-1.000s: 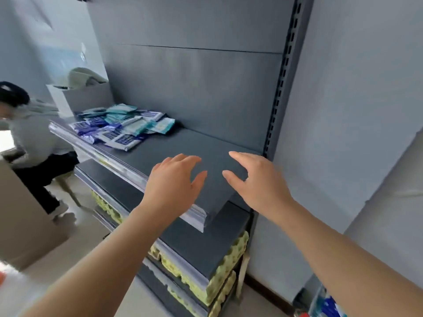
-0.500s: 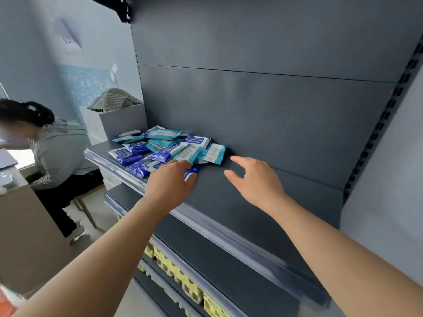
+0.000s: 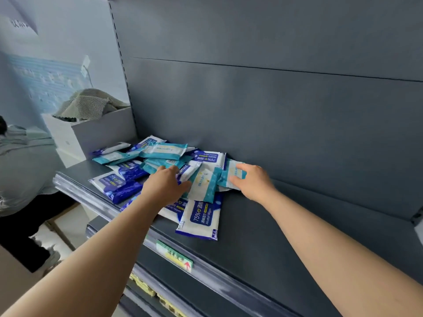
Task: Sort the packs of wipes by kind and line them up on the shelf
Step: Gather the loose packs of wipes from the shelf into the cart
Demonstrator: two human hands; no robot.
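Left hand (image 3: 166, 186) flat on wipe packs (image 3: 160, 154) | right hand (image 3: 254, 181) pinching teal pack (image 3: 233, 177) | white box (image 3: 91, 133): cloth (image 3: 89, 106)

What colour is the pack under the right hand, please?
Teal and white, clearest in the head view: pack, right hand.

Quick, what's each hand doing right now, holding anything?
Left hand: palm down on the pile of wipe packs; a grip cannot be told.
Right hand: closing on a teal pack at the pile's right edge.
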